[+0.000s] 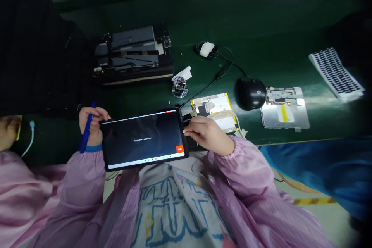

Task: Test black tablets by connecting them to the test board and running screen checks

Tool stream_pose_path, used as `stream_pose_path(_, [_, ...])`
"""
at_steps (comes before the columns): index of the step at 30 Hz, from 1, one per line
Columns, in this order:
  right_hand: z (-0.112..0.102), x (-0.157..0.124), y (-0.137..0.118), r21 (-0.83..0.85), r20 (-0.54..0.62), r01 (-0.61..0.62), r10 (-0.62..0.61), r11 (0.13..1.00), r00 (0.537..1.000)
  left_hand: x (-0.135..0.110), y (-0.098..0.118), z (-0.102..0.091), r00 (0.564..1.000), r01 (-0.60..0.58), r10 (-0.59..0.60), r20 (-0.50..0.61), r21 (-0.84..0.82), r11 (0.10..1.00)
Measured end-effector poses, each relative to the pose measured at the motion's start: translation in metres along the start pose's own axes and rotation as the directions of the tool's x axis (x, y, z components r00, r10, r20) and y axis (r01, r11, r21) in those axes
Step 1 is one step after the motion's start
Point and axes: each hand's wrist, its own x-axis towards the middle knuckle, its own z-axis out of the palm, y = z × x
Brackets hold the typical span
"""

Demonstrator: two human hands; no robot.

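Observation:
A black tablet (pixel 145 139) lies tilted in front of me, its dark screen lit with a line of small white text and a red button at lower right. My left hand (pixel 94 124) grips its left edge and also carries a blue pen (pixel 86 133) between the fingers. At the tablet's right edge, my right hand (pixel 207 133) pinches a small light-coloured cable plug (pixel 185 131) against the side. Most of that plug is hidden by the fingers. A black cable (pixel 203 90) runs up to the tablet's top right corner.
Beyond the tablet are a tally counter (pixel 179 87), opened device parts (pixel 132 52), and a black mouse (pixel 250 93). A battery pack (pixel 215 104) lies behind my right hand. Farther right are a metal-backed panel (pixel 286 114) and a label sheet (pixel 337 73). Another person's hand (pixel 8 131) is at far left.

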Motion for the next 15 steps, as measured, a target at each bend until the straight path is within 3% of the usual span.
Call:
stream_pose_path(5, [0.002, -0.002, -0.002, -0.042, 0.011, -0.020, 0.020, 0.999, 1.000, -0.002, -0.009, -0.006, 0.998, -0.056, 0.059, 0.039, -0.063, 0.996])
stream_pose_path(15, [0.006, -0.011, -0.009, -0.049, 0.019, -0.041, 0.042, 0.998, 0.999, -0.011, -0.014, -0.016, 0.996, -0.022, 0.027, 0.084, -0.058, 0.998])
